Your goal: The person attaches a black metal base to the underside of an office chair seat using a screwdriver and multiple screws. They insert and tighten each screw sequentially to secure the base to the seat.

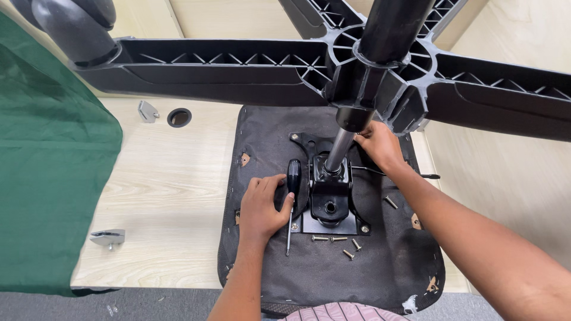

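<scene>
I press my left hand flat, open, beside the mounting plate, steadying the seat underside; my right hand grips the gas cylinder rising from it. Screwdriver and bolts lie alongside.

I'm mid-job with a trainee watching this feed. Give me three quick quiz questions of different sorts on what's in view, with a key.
1. True or false: the left hand rests beside the black-handled screwdriver on the upturned black fabric seat underside.
2. Multiple choice: the right hand is at A) the loose silver bolts, B) the shiny metal gas-lift cylinder under the black plastic star-shaped chair base, C) the green cloth.
3. Fill in: the black metal tilt mechanism plate sits on the ____.

Key: 1 true; 2 B; 3 seat underside.
</scene>
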